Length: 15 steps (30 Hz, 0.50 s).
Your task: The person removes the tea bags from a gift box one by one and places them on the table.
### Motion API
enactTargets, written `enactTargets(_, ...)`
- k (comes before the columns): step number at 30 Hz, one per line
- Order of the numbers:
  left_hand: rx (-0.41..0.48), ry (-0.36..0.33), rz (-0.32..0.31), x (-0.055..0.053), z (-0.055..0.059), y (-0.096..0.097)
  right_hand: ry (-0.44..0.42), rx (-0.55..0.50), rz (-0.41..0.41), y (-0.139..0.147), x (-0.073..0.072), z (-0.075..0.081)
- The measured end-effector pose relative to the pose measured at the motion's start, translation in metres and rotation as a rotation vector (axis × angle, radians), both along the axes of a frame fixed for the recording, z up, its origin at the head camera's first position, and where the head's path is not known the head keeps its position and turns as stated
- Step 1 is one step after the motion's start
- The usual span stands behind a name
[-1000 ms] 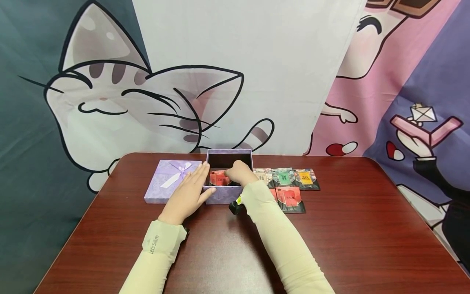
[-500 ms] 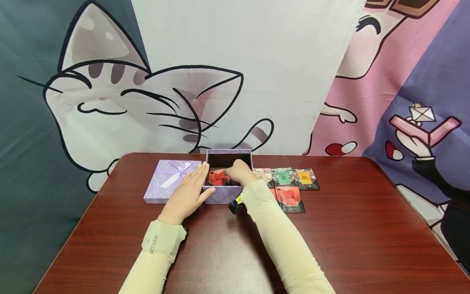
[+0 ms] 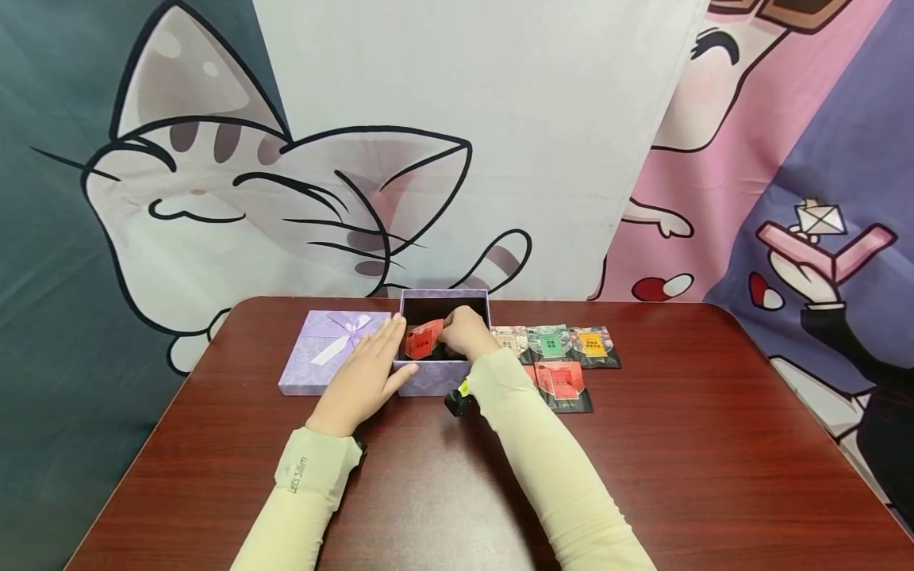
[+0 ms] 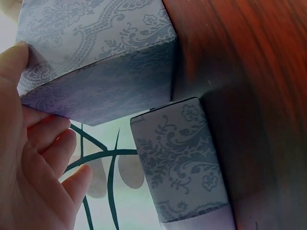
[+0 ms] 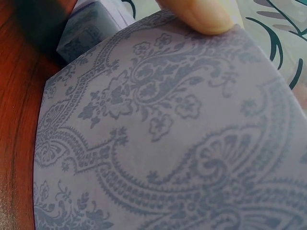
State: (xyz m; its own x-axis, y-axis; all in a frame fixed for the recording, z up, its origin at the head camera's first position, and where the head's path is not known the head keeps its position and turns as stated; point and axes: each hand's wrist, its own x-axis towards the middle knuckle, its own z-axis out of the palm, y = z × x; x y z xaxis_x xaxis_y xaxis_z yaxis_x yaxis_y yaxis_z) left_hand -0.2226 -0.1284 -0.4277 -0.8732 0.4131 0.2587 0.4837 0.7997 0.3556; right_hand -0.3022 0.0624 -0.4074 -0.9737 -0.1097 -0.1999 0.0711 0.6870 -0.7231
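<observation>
A purple patterned box (image 3: 434,382) stands uncovered on the table, its dark inside facing up. My left hand (image 3: 366,379) rests along the box's left side with fingers straight. The thumb (image 5: 204,17) touches the front wall near its rim in the right wrist view, and the left wrist view has the fingers against the side wall. My right hand (image 3: 467,333) reaches inside the box and pinches the right edge of a red tea sachet (image 3: 421,341), which lies tilted. Its fingertips are hidden. The box's lid (image 3: 307,371), with a ribbon bow, lies to the left.
Right of the box lie several sachets: a green-labelled one (image 3: 552,346), a yellow-labelled one (image 3: 594,346), a cream-labelled one (image 3: 510,341) and a red one (image 3: 564,385). The right forearm partly covers another red one. The brown table (image 3: 685,444) has a cartoon cloth behind it.
The red sachet inside the box has gone from nearly level to tilted, its right side raised by my right hand. My left hand has stayed against the box.
</observation>
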Motion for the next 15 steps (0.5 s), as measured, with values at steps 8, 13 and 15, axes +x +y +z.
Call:
enactTargets(8, 0.006, 0.001, -0.002, -0.0001, -0.0005, 0.0003, 0.047, -0.073, -0.012, 0.0005, -0.0009, -0.0029)
enactTargets(13, 0.007, -0.003, -0.001, -0.0002, -0.0004, 0.0, 0.106, -0.066, -0.021, 0.0009, -0.0009, -0.0014)
enactTargets(15, 0.007, -0.001, -0.001, -0.0003, -0.0006, -0.0002, 0.133, -0.062, -0.023, 0.001, -0.0006, -0.0008)
